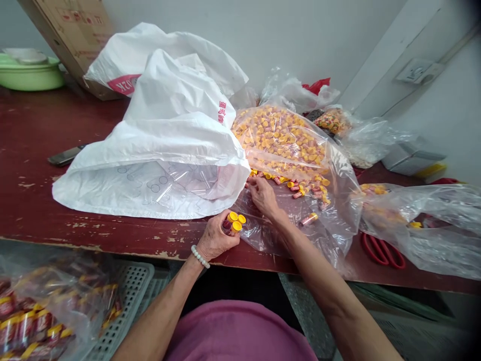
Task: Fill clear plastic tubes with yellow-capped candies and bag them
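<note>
Several small tubes with yellow caps [233, 217] are held upright in a bunch by my left hand [216, 236], above the table's front edge. My right hand [264, 197] reaches into the mouth of a clear plastic bag [343, 200], its fingertips bent together beside small red pieces with yellow caps; whether they grip one is too small to tell. Behind it, the bag holds a large heap of yellow-capped pieces [281, 135]. A white sack [180, 115] lies open to the left, with clear empty tubes [199, 178] inside. One capped tube [308, 219] lies apart, right of my right hand.
Red-handled scissors [383, 250] lie at the right front edge of the red table [30, 200]. A phone [65, 156] rests left of the sack. Below left, a crate [131, 286] stands by bagged filled tubes [28, 323]. A green basin [32, 75] is at the back left.
</note>
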Demonstrator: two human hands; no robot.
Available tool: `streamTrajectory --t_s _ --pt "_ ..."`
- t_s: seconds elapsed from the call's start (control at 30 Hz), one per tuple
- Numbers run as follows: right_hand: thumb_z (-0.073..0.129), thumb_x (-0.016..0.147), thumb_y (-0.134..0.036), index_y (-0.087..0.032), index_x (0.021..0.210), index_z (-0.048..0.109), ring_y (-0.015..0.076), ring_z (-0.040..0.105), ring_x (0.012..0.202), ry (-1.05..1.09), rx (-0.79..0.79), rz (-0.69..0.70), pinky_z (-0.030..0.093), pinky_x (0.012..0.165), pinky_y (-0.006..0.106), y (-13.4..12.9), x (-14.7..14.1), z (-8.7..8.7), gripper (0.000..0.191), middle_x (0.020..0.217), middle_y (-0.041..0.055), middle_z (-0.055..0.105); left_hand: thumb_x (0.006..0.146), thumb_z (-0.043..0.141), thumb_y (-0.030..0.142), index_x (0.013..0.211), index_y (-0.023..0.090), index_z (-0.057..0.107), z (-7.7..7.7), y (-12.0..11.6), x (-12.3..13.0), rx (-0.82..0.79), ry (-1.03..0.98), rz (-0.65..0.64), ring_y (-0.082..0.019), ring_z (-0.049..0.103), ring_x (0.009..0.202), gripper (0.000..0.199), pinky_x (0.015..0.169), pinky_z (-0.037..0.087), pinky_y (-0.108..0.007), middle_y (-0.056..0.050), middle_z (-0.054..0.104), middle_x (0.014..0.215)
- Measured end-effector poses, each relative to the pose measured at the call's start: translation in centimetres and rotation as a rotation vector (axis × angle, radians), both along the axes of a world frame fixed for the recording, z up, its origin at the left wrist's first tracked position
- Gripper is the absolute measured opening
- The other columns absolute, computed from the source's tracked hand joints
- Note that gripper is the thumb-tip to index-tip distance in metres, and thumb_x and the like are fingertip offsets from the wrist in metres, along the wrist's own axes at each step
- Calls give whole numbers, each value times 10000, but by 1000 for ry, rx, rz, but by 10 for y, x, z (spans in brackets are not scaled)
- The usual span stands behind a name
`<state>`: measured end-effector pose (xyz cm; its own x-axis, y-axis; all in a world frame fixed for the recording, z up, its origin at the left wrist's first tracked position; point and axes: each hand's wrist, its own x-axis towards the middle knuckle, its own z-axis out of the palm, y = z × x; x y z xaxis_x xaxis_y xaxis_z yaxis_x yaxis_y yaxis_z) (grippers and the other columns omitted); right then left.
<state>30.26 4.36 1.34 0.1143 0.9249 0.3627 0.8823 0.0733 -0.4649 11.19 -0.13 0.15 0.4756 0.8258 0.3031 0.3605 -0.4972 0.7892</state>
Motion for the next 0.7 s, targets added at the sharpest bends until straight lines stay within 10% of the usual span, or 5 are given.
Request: streamTrajectory --t_s 0.3,0.57,0.7 --pt "481 810 -167 -130 1056 572 272 527 982 -110 -134 21 428 813 364 37 -8 -4 264 1058 185 580 597 582 135 814 181 499 2 0 0 -6 13 27 -130 527 666 237 639 439 -239 9 569 739" --pt "518 852 -310 -213 994 463 136 553 696 469 64 189 448 635 259 -63 -30 32 181 827 4 590 618 587 133 835 167 532 6 -2 0 -65 -38 1 -115 516 635 227 610 431 -222 13 572 726" --pt "558 830 -268 -223 930 509 161 563 799 336 175 308 453 737 301 -93 -60 32 120 883 25 604 650 623 195 922 156 564 4 -1 1 -115 -85 -32 -152 581 724 281 679 458 -258 -26 650 845"
